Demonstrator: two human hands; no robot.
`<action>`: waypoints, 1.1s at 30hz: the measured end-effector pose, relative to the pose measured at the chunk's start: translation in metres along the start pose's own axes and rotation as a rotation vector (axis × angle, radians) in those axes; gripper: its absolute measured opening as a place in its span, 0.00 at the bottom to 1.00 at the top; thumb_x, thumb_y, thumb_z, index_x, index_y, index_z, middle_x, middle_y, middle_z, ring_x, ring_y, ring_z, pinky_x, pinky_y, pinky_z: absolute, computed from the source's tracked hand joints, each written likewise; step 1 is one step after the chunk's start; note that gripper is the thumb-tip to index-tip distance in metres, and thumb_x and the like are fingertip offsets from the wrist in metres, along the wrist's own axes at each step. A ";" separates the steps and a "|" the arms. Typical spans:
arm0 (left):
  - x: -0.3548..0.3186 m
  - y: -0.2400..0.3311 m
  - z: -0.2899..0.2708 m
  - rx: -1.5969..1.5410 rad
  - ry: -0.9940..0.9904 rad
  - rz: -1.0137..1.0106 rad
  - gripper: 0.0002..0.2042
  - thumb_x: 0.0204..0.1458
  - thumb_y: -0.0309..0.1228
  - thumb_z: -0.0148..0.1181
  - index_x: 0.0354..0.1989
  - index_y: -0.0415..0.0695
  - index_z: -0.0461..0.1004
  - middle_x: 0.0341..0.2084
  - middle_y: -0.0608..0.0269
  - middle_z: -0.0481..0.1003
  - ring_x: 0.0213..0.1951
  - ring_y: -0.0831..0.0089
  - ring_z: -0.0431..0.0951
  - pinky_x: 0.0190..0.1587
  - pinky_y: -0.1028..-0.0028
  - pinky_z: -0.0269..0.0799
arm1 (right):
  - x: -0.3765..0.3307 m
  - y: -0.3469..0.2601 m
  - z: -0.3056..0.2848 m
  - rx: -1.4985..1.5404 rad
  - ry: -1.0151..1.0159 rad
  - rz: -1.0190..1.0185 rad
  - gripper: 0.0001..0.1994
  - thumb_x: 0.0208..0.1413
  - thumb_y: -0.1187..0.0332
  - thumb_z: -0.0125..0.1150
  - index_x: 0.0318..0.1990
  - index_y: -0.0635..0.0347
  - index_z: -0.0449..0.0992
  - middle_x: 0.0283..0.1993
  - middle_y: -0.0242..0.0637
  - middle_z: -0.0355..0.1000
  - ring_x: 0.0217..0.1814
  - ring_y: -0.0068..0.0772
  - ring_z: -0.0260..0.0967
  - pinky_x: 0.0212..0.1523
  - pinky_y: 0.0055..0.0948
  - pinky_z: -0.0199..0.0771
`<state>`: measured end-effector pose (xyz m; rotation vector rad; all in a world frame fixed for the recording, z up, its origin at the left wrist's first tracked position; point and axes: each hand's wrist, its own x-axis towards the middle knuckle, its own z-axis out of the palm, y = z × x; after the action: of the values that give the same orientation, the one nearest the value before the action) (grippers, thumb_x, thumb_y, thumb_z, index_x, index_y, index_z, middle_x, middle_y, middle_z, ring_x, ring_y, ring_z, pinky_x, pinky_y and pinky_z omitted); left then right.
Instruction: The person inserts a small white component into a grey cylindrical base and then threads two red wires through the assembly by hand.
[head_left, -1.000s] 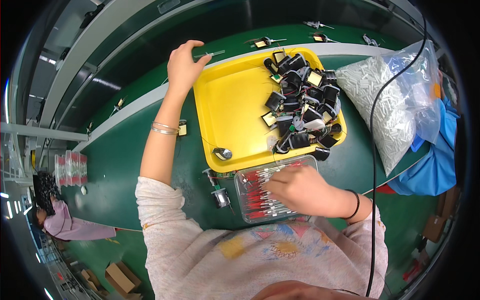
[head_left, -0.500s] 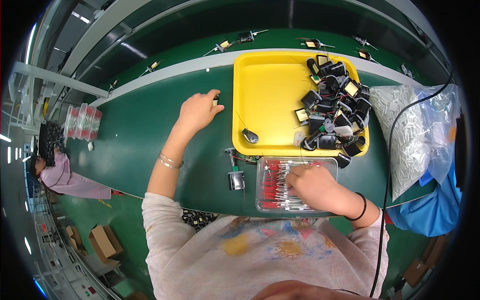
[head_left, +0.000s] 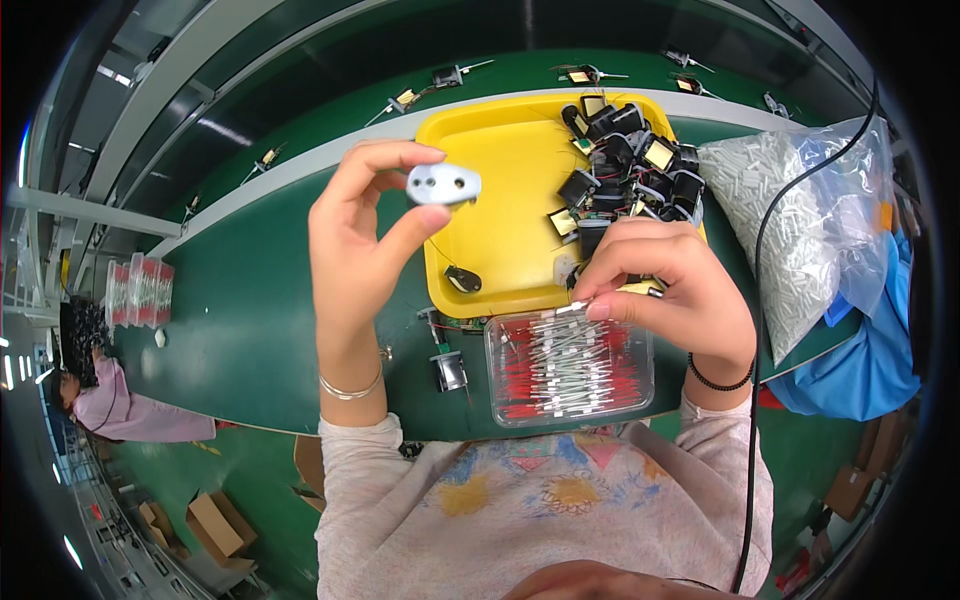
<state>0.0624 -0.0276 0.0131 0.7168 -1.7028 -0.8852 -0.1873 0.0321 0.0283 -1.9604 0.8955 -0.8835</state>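
Observation:
My left hand is raised at the yellow tray's left edge. Its thumb and fingers pinch a pale grey oval-ended device, whose holed end face shows. My right hand is above a clear plastic box, thumb and forefinger closed on a thin white-tipped part. Several thin red-and-white parts fill that box. Under the right fingers a black-and-yellow piece shows; I cannot tell whether it is held. The yellow tray bears a heap of black devices and a dark drop-shaped piece.
Left of the box lies another device with a grey stem. A bag of white tubes stands right, a black cable running past it. Filled clear boxes and a co-worker in pink are at far left. Devices line the strip behind.
My left hand has lifted the device off the table and brought it toward the tray. My right hand has risen out of the clear box with a thin part. The view has shifted slightly.

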 end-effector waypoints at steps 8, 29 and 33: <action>-0.014 0.027 0.014 -0.490 -0.200 -0.245 0.22 0.42 0.35 0.65 0.42 0.35 0.68 0.36 0.49 0.74 0.46 0.61 0.72 0.51 0.66 0.64 | -0.008 -0.009 -0.009 -0.278 0.116 -0.039 0.05 0.39 0.74 0.63 0.28 0.60 0.75 0.26 0.34 0.65 0.32 0.37 0.64 0.32 0.29 0.64; -0.010 0.027 0.034 -0.179 -0.530 -0.058 0.18 0.31 0.34 0.70 0.34 0.43 0.78 0.34 0.62 0.75 0.47 0.61 0.70 0.51 0.66 0.62 | -0.003 -0.008 0.011 0.385 0.445 -0.163 0.13 0.37 0.81 0.67 0.35 0.71 0.76 0.34 0.39 0.76 0.33 0.28 0.76 0.35 0.21 0.76; -0.012 0.027 0.037 -0.259 -0.485 -0.073 0.18 0.32 0.33 0.70 0.35 0.42 0.78 0.35 0.61 0.76 0.46 0.62 0.70 0.51 0.67 0.62 | -0.001 -0.001 0.005 0.184 0.377 -0.280 0.12 0.38 0.82 0.67 0.34 0.70 0.77 0.34 0.42 0.76 0.32 0.29 0.75 0.34 0.22 0.76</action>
<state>0.0295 0.0047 0.0229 0.4088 -1.9377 -1.3850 -0.1833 0.0351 0.0266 -1.8142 0.7208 -1.4812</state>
